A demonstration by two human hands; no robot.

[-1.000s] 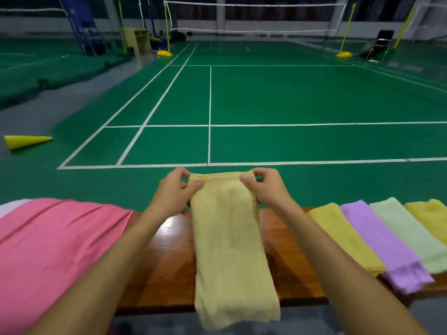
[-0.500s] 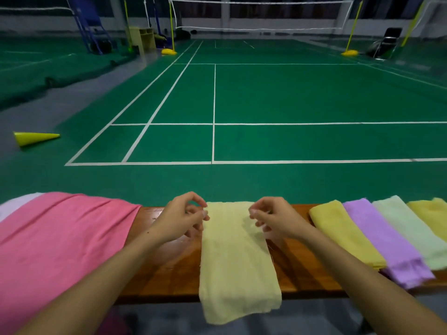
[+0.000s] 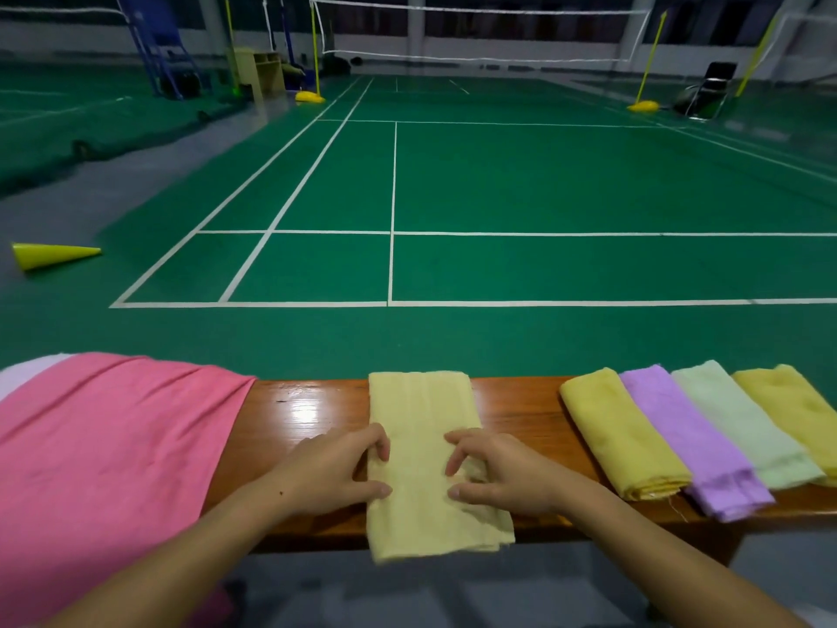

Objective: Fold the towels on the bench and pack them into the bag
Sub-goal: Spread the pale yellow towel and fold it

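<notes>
My left hand (image 3: pixel 333 473) and right hand (image 3: pixel 502 475) pinching the pale towel (image 3: pixel 421 428), fingers curled, on the table (image 3: pixel 521 405), folded towels (image 3: pixel 670 441) at right

Pale yellow towel (image 3: pixel 425 451), pink cloth (image 3: pixel 108 451)

No text, label, brand or number can be read anywhere.

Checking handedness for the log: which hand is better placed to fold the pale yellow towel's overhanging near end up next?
Roughly even, slightly the right hand: its fingers already bunch the pale yellow towel at mid-length, while the left hand pinches only its left edge. Both sit above the overhang at the bench front.
</notes>
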